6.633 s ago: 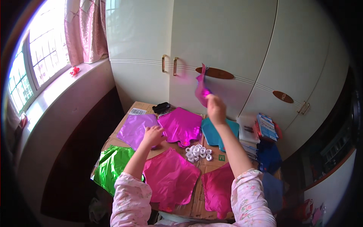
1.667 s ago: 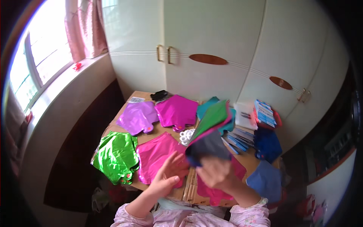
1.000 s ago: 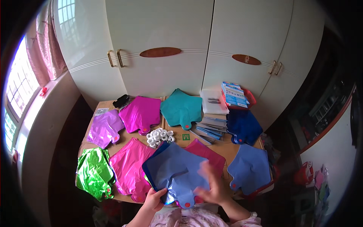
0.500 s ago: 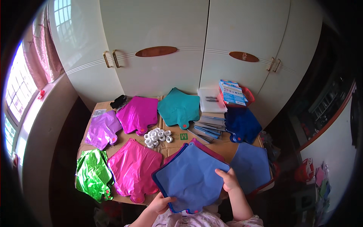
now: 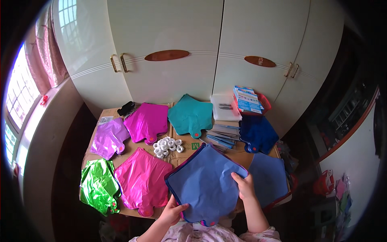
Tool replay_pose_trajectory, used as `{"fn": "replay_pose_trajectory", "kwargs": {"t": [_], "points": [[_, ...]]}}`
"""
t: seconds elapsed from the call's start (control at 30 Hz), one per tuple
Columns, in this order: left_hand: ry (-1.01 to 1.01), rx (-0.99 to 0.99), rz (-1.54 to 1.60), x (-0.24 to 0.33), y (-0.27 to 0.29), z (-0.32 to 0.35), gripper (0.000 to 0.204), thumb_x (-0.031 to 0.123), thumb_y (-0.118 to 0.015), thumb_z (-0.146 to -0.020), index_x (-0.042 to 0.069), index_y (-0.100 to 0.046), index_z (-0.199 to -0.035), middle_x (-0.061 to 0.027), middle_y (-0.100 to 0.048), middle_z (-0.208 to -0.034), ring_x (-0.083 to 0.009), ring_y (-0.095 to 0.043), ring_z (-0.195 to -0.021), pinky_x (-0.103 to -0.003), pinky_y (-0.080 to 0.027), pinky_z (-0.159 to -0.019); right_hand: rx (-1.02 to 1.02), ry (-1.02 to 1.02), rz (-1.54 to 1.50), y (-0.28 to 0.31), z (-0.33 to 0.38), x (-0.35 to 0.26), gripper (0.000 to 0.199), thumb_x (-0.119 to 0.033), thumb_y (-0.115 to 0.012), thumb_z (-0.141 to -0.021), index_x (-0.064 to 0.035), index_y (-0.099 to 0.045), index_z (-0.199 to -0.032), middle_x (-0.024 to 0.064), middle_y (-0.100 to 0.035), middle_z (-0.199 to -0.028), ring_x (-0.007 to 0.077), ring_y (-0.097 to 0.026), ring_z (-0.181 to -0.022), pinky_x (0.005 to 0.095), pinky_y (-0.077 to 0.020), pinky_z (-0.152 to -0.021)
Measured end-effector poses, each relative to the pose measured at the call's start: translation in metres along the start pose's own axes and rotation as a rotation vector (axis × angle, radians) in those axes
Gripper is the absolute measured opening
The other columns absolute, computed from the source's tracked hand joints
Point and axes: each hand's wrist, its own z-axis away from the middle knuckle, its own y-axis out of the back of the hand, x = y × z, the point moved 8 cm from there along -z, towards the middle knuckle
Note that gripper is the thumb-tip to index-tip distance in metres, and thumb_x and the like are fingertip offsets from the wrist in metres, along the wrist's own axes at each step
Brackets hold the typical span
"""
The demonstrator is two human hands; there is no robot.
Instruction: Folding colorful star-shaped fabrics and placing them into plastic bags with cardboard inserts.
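Note:
Between my hands is a stack of flat foil balloons (image 5: 205,181), five-sided with a small tail, dull blue on top with dark blue and pink edges beneath. My left hand (image 5: 173,211) pinches its lower left edge, thumb on top. My right hand (image 5: 244,186) grips the right corner, thumb also on top. Left of the stack lies a shiny pink foil balloon pile (image 5: 143,181), and beyond that a crumpled green one (image 5: 98,187). A flat blue foil balloon (image 5: 269,179) rests to the right, partly behind my right hand.
Cardboard (image 5: 183,161) covers the table. Further back lie lilac (image 5: 109,139), magenta (image 5: 148,121), teal (image 5: 190,115) and dark blue (image 5: 260,133) foil balloons. White rolls (image 5: 166,146), thin flat packets (image 5: 221,135), clear bags (image 5: 225,107) and a red basket (image 5: 264,103) with boxes stand among them.
The stack has shifted slightly right and its sheets lie more evenly, with less pink showing at the upper edges. Both hands have moved a little with it, the left one upward.

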Motion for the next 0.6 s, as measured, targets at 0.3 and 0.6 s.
{"fn": "replay_pose_trajectory", "kwargs": {"t": [0.3,0.6], "points": [[-0.178,-0.046,-0.270,0.000,-0.001,-0.012,0.089,-0.015,-0.050,-0.083,0.022,-0.005,-0.150,-0.0120,-0.032,-0.142,-0.0167,-0.057,-0.104,-0.026,-0.046,-0.085,0.113,0.342,0.974,0.003,-0.015,-0.007,0.037,-0.010,-0.069,-0.078,-0.0018,-0.056,-0.112,0.0191,-0.065,-0.101,0.0341,-0.064,-0.094,0.0366,-0.0492,-0.081],[-0.264,-0.055,-0.605,0.009,-0.003,-0.012,0.080,-0.016,-0.048,-0.082,0.011,-0.013,-0.149,-0.0133,-0.031,-0.142,-0.0175,-0.053,-0.110,-0.028,-0.046,-0.089,0.091,0.377,1.008,-0.008,-0.025,-0.002,0.043,-0.008,-0.067,-0.079,-0.0047,-0.051,-0.118,0.0187,-0.063,-0.105,0.0367,-0.062,-0.097,0.0404,-0.0482,-0.082]]}}
